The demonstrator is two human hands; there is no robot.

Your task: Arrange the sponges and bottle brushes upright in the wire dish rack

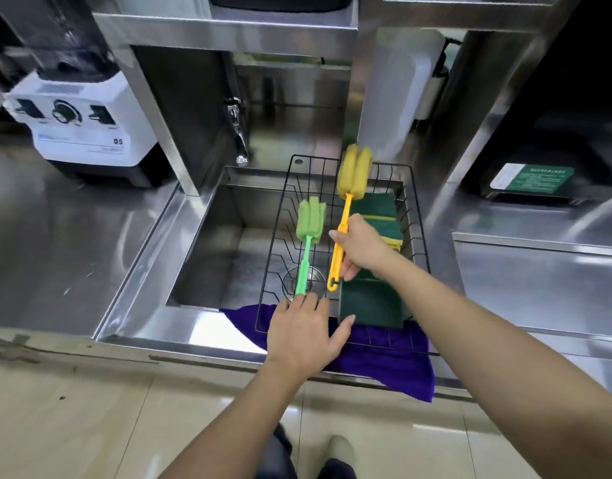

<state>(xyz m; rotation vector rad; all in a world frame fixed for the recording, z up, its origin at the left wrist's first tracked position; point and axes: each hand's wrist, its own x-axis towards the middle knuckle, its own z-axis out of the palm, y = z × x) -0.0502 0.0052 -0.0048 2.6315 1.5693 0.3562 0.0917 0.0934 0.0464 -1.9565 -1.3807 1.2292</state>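
A black wire dish rack (418,216) sits over the right part of the steel sink. My right hand (361,247) grips the orange handle of a yellow bottle brush (354,172), held above the rack with its foam head pointing up and away. My left hand (306,331) rests at the rack's near edge, its fingertips on the end of a green bottle brush (309,224) that leans head-up inside the rack. Several green and yellow sponges (375,210) stand on edge along the rack's right side, and a large dark green one (371,302) is nearest me.
A purple cloth (384,361) lies under the rack's near edge and hangs over the counter front. The sink (207,250) has a round drain and a chrome tap (239,136) behind it. A white blender base (80,129) stands at the left; steel counter on both sides.
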